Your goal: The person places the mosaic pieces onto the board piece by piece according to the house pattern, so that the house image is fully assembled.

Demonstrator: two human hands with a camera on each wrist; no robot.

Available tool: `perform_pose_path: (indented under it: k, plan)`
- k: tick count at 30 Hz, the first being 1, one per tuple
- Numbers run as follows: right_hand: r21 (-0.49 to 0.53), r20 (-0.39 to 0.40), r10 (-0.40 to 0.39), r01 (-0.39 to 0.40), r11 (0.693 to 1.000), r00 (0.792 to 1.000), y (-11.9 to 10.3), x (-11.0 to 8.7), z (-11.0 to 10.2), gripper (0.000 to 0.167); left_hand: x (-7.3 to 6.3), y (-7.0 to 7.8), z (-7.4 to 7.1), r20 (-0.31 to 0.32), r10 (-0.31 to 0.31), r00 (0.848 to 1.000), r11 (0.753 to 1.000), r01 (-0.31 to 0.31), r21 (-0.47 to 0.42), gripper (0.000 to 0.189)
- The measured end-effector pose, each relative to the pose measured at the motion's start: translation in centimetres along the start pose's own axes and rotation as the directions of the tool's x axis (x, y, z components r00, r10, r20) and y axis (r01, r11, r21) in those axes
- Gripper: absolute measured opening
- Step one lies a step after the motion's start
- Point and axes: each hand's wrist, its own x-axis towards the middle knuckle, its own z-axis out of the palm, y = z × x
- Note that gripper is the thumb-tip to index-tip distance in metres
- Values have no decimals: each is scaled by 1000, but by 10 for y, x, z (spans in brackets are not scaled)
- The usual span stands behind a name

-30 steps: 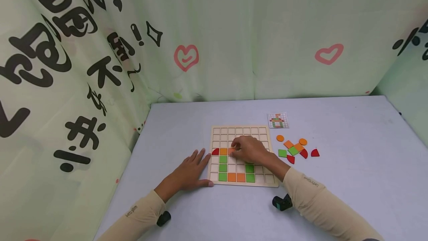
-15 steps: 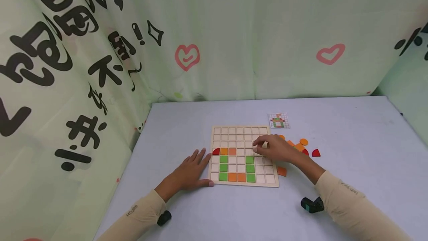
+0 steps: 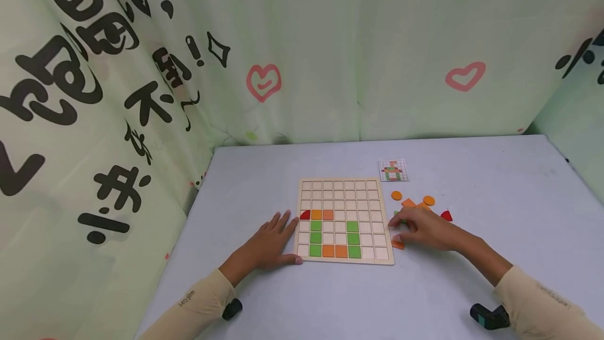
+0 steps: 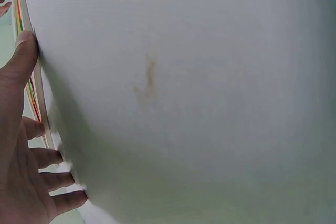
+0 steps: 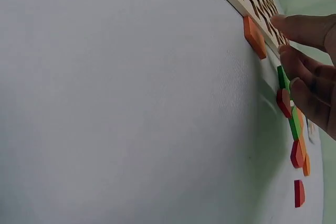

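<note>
A wooden grid board (image 3: 368, 194) lies on the table, with a red quarter-round piece (image 3: 305, 214), orange squares (image 3: 327, 214) and green squares (image 3: 315, 236) set in its cells. My left hand (image 3: 264, 243) rests at the board's left edge, fingers spread; in the left wrist view its thumb (image 4: 23, 56) touches the edge. Right of the board, my right hand (image 3: 427, 229) hovers over loose pieces, thumb and fingers apart with nothing visible between them. Beneath it an orange square (image 5: 254, 38) lies against the board's edge. Other pieces, including a green one (image 5: 282, 78), are partly hidden by this hand.
Beyond the right hand lie two orange discs (image 3: 396, 195) and a red quarter-round piece (image 3: 446, 216). A small printed pattern card (image 3: 394, 170) sits at the board's far right corner. Curtains (image 3: 321, 67) enclose the table's (image 3: 264, 172) far and left sides.
My right hand has left an orange square in the red piece's row and moved right, off the board to the loose pieces. My left hand has stayed in place.
</note>
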Motion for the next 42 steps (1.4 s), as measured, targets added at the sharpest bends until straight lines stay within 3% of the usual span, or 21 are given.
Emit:
perform_pose_path:
  k: [7,15,24,42]
  plan:
    - [-5,0,76,-76,997,997,3,-14,8,33,0,0,1,-3,-1,1000,1000,1,12,101]
    - [-15,-50,114,-115,993,992,1,-18,17,34,0,0,1,2,-1,1000,1000,1,6,102]
    - [-50,-81,110,-115,992,991,1,-18,20,41,0,-1,2,-2,4,1000,1000,-4,-7,102]
    - [-13,-62,119,-120,993,991,2,-17,23,29,1,-1,3,-4,-5,1000,1000,5,-2,102]
